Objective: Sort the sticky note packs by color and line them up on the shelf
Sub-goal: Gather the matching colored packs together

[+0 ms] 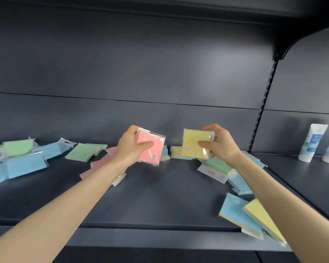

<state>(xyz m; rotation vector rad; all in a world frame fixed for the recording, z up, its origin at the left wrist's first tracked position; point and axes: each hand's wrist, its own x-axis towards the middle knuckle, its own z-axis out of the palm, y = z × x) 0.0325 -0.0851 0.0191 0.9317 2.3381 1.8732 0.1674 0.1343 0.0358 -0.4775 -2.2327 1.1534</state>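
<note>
Soft, even light falls from above and in front, leaving a pale sheen on the dark back panel (207, 73) and faint shadows under the arms on the shelf (150, 196). Wide-angle bending curves the edges, and everything looks slightly soft, blurriest at the near right corner.

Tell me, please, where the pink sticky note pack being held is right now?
The pink pack is in the left hand, raised above the shelf at centre, left of the yellow pack in the right hand.
</note>
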